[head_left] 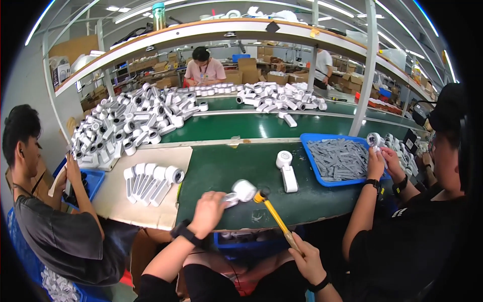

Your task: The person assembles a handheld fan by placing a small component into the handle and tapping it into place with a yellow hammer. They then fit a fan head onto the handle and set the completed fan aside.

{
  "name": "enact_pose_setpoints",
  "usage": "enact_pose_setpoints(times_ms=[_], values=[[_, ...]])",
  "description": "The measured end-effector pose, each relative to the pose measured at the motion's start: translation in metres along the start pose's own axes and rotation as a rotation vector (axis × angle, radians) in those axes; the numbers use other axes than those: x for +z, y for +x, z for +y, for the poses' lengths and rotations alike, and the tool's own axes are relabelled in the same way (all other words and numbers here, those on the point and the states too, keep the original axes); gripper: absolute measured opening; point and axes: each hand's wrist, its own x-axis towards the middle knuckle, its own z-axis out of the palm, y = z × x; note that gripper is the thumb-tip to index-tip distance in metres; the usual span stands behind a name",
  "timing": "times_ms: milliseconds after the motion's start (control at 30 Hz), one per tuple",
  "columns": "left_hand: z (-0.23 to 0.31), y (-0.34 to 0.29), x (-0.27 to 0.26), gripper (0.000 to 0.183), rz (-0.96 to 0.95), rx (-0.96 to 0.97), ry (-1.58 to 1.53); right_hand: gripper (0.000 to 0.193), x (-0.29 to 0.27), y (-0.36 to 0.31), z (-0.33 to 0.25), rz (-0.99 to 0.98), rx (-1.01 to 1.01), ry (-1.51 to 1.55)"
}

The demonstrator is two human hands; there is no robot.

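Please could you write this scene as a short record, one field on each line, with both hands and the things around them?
Left hand: holds a white round-headed piece by its handle
Right hand: grips a yellow-shafted hammer
Hammer head: beside the piece's round end; contact unclear
Work surface: green bench top
Left side: row of similar pieces on a beige sheet
Right side: single piece, then blue tray with grey strips
Behind, left: large pile of pieces
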Motion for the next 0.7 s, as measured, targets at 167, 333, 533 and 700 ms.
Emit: enact_pose_setpoints(times_ms=[167,333,533,700], values=[[-0.087,0.003,-0.024,0.02,0.139,-0.169,0.231,0.051,-0.012,-0.033,0.024,0.124,0.086,0.081],[-0.144,0.011,-0.023,0.034,0.264,-0.402,0.553,0.046,-0.019,-0.045,0.034,0.171,0.112,0.147],[-0.021,0.069,0.042,0.046,0.1,0.017,0.325,0.042,-0.019,-0.051,0.041,0.236,0.138,0.206],[0.081,0.094,0.155,0.044,-0.118,0.223,-0.122,0.042,-0.022,-0.05,0.033,0.294,0.114,0.225]])
